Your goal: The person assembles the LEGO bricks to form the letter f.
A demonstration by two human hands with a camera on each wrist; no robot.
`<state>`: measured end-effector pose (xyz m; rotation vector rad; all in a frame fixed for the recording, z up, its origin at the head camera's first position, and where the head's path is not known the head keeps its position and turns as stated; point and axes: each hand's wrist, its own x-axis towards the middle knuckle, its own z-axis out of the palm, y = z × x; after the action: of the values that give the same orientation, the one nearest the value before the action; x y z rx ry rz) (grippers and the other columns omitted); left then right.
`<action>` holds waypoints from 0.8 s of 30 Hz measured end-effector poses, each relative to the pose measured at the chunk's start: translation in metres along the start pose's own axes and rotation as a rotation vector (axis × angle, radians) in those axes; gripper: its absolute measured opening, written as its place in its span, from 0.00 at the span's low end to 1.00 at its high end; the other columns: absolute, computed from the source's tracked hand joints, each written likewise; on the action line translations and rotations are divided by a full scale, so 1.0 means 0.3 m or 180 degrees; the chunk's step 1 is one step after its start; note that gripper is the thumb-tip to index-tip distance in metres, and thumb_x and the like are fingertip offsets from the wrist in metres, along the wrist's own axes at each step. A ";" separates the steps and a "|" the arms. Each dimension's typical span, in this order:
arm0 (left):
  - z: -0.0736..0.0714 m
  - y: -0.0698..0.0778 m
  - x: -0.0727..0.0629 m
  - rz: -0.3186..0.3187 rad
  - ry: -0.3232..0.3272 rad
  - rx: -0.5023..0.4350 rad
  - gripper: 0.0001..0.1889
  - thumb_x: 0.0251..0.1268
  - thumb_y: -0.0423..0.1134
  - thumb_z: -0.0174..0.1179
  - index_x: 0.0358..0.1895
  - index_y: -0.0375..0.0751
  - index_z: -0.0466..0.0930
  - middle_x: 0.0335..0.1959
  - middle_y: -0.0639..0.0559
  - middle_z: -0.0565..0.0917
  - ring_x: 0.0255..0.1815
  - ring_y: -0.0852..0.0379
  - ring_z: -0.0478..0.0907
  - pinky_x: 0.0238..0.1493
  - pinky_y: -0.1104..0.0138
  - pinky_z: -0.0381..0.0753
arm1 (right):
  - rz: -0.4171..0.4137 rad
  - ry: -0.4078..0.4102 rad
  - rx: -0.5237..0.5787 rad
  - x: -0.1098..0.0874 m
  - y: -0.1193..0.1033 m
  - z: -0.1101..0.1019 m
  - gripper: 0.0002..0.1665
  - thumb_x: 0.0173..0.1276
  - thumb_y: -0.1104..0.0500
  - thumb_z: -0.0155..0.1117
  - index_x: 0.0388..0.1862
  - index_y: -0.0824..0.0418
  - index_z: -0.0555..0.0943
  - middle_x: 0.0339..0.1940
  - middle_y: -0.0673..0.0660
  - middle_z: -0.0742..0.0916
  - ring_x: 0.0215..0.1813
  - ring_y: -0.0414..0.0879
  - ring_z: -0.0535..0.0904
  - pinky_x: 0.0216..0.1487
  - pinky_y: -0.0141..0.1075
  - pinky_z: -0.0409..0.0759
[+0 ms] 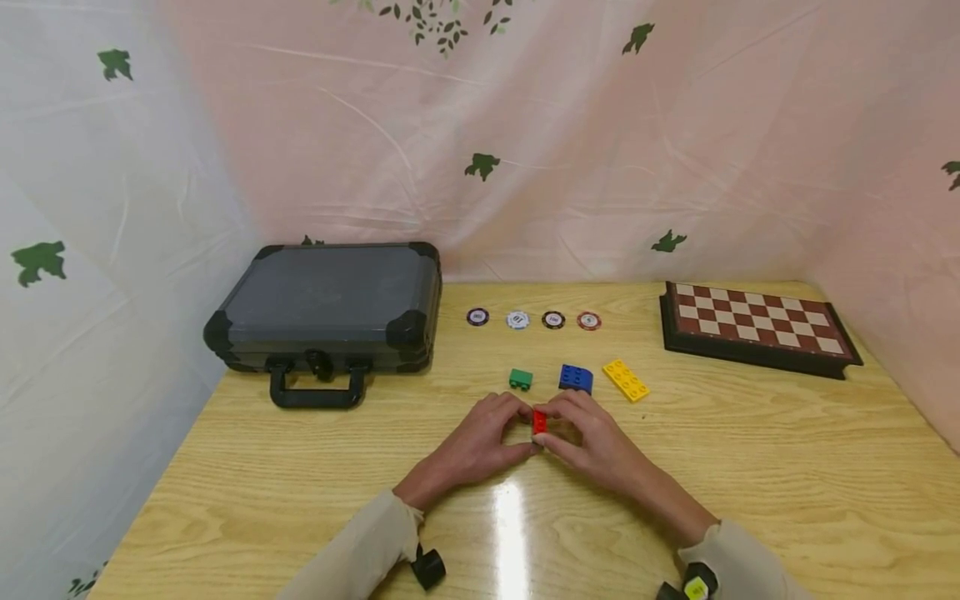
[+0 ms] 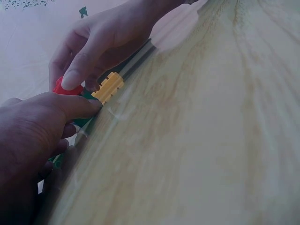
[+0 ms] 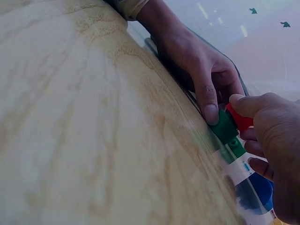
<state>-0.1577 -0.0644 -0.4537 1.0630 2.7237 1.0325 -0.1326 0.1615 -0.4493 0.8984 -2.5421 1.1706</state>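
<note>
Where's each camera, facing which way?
Head: head-worn, looks forward-down at the table; left hand, right hand, sleeves show.
Left wrist: on that wrist, looks at the red brick; left hand near, right beyond.
Right wrist: on that wrist, faces the red brick; right hand near, left beyond.
Wrist views share: both hands, red brick.

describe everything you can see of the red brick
The red brick is small, oblong and plastic-looking, with round studs along its top. The right hand's grip pinches it just above a green brick in the left hand's grip, over the table. Part of it is hidden, and whether the two bricks are joined cannot be told.
</note>
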 end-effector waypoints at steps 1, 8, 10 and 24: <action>0.000 0.000 0.000 0.0003 0.0003 0.0006 0.17 0.67 0.46 0.72 0.55 0.46 0.81 0.48 0.58 0.81 0.46 0.58 0.71 0.48 0.63 0.72 | -0.0010 -0.0001 0.0010 0.001 0.001 -0.001 0.19 0.66 0.62 0.77 0.55 0.58 0.85 0.51 0.47 0.83 0.53 0.43 0.76 0.54 0.43 0.79; 0.000 0.000 0.000 -0.0020 -0.0011 0.0021 0.17 0.67 0.46 0.71 0.55 0.47 0.81 0.47 0.58 0.80 0.45 0.58 0.70 0.48 0.63 0.70 | -0.0020 -0.0025 0.0043 0.004 0.006 -0.004 0.19 0.67 0.61 0.76 0.55 0.59 0.85 0.51 0.47 0.83 0.53 0.43 0.77 0.54 0.43 0.79; 0.002 -0.001 0.001 -0.0038 -0.0023 0.0029 0.17 0.68 0.47 0.71 0.54 0.47 0.81 0.46 0.59 0.80 0.44 0.58 0.70 0.48 0.63 0.70 | -0.0021 -0.0035 0.0057 0.005 0.007 -0.005 0.19 0.67 0.60 0.76 0.55 0.59 0.85 0.51 0.47 0.83 0.52 0.43 0.77 0.53 0.43 0.79; 0.001 0.000 0.000 -0.0058 -0.0047 0.0028 0.17 0.67 0.46 0.71 0.55 0.47 0.81 0.45 0.59 0.79 0.44 0.58 0.69 0.47 0.63 0.69 | -0.0006 -0.0072 0.0183 0.009 0.010 -0.011 0.18 0.67 0.61 0.76 0.56 0.58 0.85 0.50 0.45 0.83 0.49 0.45 0.77 0.50 0.41 0.78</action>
<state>-0.1577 -0.0643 -0.4540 1.0409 2.7237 1.0071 -0.1368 0.1643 -0.4479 0.9319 -2.5367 1.2456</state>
